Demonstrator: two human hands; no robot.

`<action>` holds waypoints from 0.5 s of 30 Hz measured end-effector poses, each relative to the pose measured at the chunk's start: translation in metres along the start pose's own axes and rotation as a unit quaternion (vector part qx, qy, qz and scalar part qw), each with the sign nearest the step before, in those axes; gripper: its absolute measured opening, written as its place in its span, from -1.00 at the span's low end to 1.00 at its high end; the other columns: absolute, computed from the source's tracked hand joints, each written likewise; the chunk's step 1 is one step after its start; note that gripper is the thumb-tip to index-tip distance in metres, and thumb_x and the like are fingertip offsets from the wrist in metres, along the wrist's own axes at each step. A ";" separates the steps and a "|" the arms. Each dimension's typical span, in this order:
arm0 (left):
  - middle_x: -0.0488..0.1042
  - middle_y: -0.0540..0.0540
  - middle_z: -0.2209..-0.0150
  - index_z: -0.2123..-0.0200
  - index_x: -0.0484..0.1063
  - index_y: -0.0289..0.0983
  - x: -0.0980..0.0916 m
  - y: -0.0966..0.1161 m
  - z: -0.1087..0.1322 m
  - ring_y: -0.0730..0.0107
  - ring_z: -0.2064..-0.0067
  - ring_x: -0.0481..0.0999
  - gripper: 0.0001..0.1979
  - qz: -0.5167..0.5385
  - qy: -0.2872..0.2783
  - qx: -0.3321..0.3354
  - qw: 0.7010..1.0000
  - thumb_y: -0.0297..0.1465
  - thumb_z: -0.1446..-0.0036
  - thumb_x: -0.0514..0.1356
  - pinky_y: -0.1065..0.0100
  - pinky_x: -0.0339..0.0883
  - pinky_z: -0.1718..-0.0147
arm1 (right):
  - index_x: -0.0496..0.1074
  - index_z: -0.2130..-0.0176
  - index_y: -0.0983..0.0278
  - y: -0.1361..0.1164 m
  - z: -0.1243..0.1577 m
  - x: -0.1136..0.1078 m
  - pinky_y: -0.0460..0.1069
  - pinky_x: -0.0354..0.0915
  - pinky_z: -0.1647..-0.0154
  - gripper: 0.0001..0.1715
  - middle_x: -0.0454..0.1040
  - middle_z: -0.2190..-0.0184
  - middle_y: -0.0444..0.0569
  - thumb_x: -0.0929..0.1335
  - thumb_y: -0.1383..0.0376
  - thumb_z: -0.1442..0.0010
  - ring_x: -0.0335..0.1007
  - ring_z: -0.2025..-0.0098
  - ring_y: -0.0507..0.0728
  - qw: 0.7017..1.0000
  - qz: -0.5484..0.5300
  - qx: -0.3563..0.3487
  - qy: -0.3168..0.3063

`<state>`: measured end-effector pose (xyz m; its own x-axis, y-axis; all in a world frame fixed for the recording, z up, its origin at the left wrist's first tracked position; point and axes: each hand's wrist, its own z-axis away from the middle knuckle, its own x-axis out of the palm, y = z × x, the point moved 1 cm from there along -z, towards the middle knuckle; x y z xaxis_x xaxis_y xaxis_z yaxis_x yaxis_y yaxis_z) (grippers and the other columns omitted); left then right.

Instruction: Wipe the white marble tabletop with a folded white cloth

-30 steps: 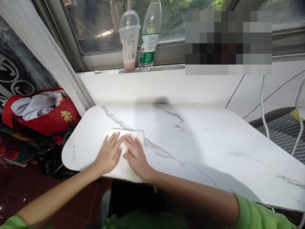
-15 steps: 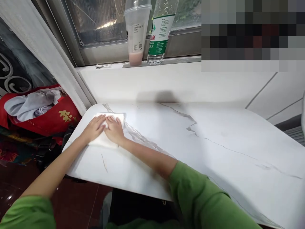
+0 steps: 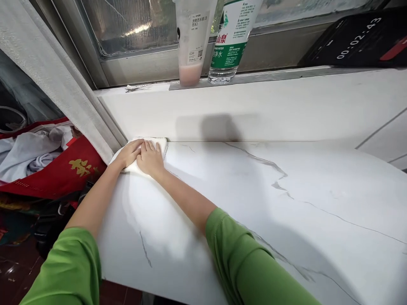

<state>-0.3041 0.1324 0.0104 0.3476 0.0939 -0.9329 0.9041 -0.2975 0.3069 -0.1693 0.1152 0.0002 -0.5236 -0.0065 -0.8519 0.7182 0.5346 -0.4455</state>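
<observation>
A folded white cloth (image 3: 160,144) lies at the far left corner of the white marble table (image 3: 254,203), against the wall. My left hand (image 3: 129,153) and my right hand (image 3: 150,159) press flat on the cloth side by side, fingers stretched out toward the wall. Most of the cloth is hidden under the hands. Both arms reach forward in green sleeves.
On the window sill stand a plastic cup with pink drink (image 3: 192,40) and a water bottle with a green label (image 3: 233,40). A dark device showing a timer (image 3: 359,40) sits at the right. A red bag with clothes (image 3: 47,165) lies left of the table, beside a grey curtain (image 3: 54,80).
Both hands have slid the cloth away from the near edge to the far left corner of the table. The view has moved forward with them.
</observation>
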 end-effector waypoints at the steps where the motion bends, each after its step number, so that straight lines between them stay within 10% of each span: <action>1: 0.31 -0.13 -0.20 -0.15 0.28 -0.29 -0.001 -0.002 -0.003 0.20 -0.23 0.26 -0.48 0.006 0.000 -0.013 1.000 -0.27 -0.16 -0.09 0.16 0.07 -0.23 | 0.05 -0.28 0.65 0.000 -0.005 0.001 0.22 -0.34 -0.37 -0.32 0.05 -0.32 0.26 0.09 0.31 -0.27 -0.17 -0.38 0.25 1.000 0.002 0.000 -0.004; 9: 0.34 -0.11 -0.19 -0.16 0.28 -0.31 -0.006 -0.006 -0.010 0.20 -0.20 0.29 -0.45 -0.007 0.003 -0.037 0.999 -0.29 -0.14 -0.11 0.20 0.12 -0.21 | 0.03 -0.28 0.64 0.002 -0.019 0.006 0.25 -0.34 -0.36 -0.31 0.01 -0.34 0.27 0.09 0.28 -0.29 -0.19 -0.38 0.26 1.000 0.015 -0.020 -0.017; 15: 0.19 -0.16 -0.28 -0.21 0.21 -0.36 -0.010 0.005 0.033 0.24 -0.30 0.14 -0.40 -0.018 0.002 -0.060 0.998 -0.21 -0.16 -0.10 0.15 -0.07 -0.29 | 0.03 -0.28 0.65 -0.014 0.011 0.003 0.24 -0.35 -0.37 -0.32 0.01 -0.33 0.29 0.10 0.28 -0.29 -0.19 -0.38 0.26 0.997 0.024 -0.067 -0.032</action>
<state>-0.3108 0.0990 0.0150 0.3153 0.1061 -0.9431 0.9391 -0.1783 0.2939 -0.1754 0.0988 0.0010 -0.4576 -0.0296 -0.8887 0.6711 0.6441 -0.3671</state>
